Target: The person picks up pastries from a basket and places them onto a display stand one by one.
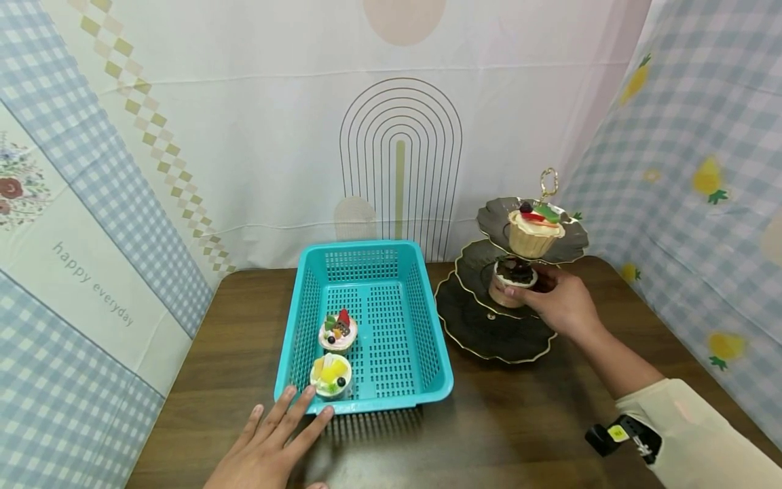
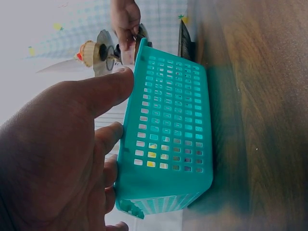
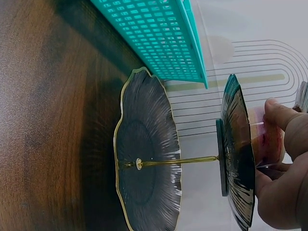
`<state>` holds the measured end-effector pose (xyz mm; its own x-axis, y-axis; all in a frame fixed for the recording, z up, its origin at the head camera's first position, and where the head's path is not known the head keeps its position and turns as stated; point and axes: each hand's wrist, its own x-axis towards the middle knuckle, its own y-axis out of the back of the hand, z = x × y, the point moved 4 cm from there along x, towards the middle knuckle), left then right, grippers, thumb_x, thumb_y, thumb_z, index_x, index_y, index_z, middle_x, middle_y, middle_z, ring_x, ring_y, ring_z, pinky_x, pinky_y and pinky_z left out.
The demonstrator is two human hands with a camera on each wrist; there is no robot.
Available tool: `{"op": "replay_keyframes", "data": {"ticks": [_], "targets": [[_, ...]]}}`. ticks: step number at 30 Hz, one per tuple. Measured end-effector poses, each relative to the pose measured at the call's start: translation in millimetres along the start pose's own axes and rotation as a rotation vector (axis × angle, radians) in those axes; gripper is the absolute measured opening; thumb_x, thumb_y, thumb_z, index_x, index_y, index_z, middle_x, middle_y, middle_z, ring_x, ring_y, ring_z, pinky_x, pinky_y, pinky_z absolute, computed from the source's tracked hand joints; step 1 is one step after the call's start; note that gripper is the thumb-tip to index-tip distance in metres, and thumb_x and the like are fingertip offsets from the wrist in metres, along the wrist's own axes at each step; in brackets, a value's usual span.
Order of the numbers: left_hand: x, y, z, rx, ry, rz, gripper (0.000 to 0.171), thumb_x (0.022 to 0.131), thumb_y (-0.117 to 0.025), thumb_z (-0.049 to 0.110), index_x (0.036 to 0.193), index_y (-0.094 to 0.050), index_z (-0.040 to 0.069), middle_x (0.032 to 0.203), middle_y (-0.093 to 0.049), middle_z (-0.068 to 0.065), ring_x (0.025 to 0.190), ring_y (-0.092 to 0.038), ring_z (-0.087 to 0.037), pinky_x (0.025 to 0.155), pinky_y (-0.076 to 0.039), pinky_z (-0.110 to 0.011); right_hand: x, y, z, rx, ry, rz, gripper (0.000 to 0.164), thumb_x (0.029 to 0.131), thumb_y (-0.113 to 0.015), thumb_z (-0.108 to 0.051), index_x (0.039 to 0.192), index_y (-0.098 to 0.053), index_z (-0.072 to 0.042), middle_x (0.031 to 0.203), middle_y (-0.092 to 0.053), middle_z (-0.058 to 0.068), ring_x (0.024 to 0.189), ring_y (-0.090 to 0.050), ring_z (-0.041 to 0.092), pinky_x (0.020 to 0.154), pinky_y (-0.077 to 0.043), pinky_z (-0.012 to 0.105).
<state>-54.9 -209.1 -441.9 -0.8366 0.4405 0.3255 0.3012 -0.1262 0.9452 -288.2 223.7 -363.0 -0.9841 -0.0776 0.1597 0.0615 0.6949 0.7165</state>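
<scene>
On the middle tier of a dark, gold-rimmed cake stand (image 1: 495,346), my right hand (image 1: 565,302) grips a cupcake (image 1: 510,292) with a dark topping and pinkish side. The right wrist view shows thumb and fingers around that cupcake (image 3: 267,139), its base at the tier's surface. My left hand (image 1: 269,435) has its fingers spread, the tips touching the near rim of a turquoise basket (image 1: 449,380). Inside the basket, at its left side, sit a cupcake with a yellow topping (image 1: 330,375) and a cupcake with a strawberry (image 1: 338,333).
A cupcake with red and green fruit (image 1: 534,234) stands on the stand's top tier, beside the gold ring handle (image 1: 549,182). The wooden table (image 1: 244,333) ends at a printed cloth backdrop (image 1: 275,149). A black strap (image 1: 623,435) circles my right wrist.
</scene>
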Motion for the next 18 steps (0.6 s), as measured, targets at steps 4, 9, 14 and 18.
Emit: {"op": "replay_keyframes", "data": {"ticks": [4,9,14,18], "targets": [[0.1,0.2,0.3,0.003,-0.001,0.003,0.087,0.087,-0.061,0.074,0.16,-0.038,0.034,0.164,-0.035,-0.003,0.155,0.01,-0.008,0.117,0.019,-0.026,-0.5,-0.7,-0.6,0.0,-0.002,-0.01,0.082,0.092,-0.075,-0.048,0.146,-0.05,0.008,0.133,-0.061,0.03,0.119,-0.062,0.043,0.09,-0.053,0.05],[-0.3,0.3,0.2,0.001,-0.001,0.002,0.087,0.088,-0.062,0.074,0.161,-0.036,0.035,0.165,-0.034,-0.002,0.155,0.01,-0.008,0.117,0.019,-0.026,-1.2,-1.9,-0.8,-0.006,0.015,-0.019,0.08,0.093,-0.075,-0.046,0.144,-0.05,0.01,0.132,-0.062,0.031,0.118,-0.063,0.042,0.088,-0.053,0.047],[-0.3,0.3,0.0,-0.004,0.004,-0.004,0.086,0.088,-0.061,0.074,0.16,-0.038,0.034,0.165,-0.034,-0.002,0.155,0.01,-0.008,0.117,0.019,-0.025,-0.8,-2.1,1.4,0.003,0.039,-0.025,0.077,0.094,-0.075,-0.041,0.144,-0.049,0.011,0.129,-0.063,0.031,0.115,-0.064,0.041,0.08,-0.053,0.029],[0.0,0.2,-0.2,-0.007,0.005,-0.009,0.086,0.088,-0.061,0.074,0.161,-0.036,0.035,0.165,-0.034,-0.002,0.155,0.01,-0.008,0.117,0.019,-0.025,-1.8,-0.9,2.2,0.005,0.045,-0.027,0.078,0.094,-0.075,-0.041,0.146,-0.047,0.011,0.13,-0.062,0.031,0.116,-0.064,0.041,0.077,-0.051,0.022]]}}
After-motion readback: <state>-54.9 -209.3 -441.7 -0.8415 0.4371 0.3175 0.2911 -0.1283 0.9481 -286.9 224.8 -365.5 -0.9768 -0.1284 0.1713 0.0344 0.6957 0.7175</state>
